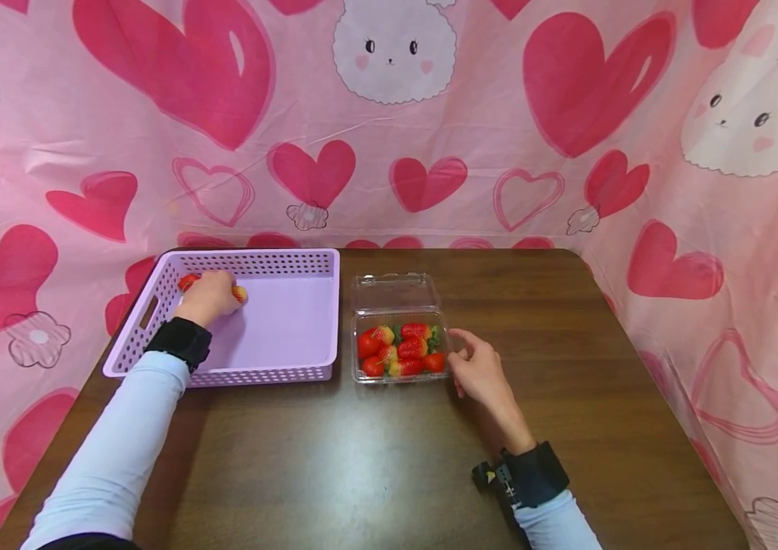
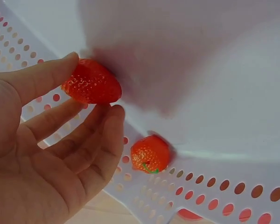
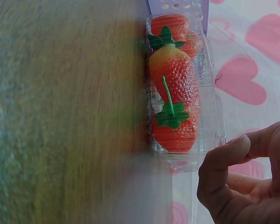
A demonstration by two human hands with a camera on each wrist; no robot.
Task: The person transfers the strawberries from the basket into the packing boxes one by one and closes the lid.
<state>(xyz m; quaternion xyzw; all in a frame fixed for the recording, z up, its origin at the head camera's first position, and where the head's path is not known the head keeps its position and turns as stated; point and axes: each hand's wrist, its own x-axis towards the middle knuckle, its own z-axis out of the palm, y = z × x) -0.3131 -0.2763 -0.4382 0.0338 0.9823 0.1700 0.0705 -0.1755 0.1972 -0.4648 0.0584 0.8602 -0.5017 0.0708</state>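
Note:
My left hand (image 1: 209, 296) reaches into the lilac basket (image 1: 334, 321). Between its thumb and fingers it pinches a red strawberry (image 2: 94, 83), whose pale yellowish end (image 1: 240, 294) shows past the hand in the head view. A second strawberry (image 2: 150, 154) with a small green stem lies in the basket's corner. To the basket's right stands a clear plastic box (image 1: 399, 380) holding several strawberries (image 1: 412, 348), its lid (image 1: 394, 292) folded back. My right hand (image 1: 481, 374) is at the box's right side, thumb and curled forefinger pinching its clear rim (image 3: 219, 126).
Both containers stand on a dark brown wooden table (image 1: 334, 473). Behind and beside it hangs a pink cloth (image 1: 485, 92) printed with hearts and rabbits. The basket's perforated walls rise around the left hand.

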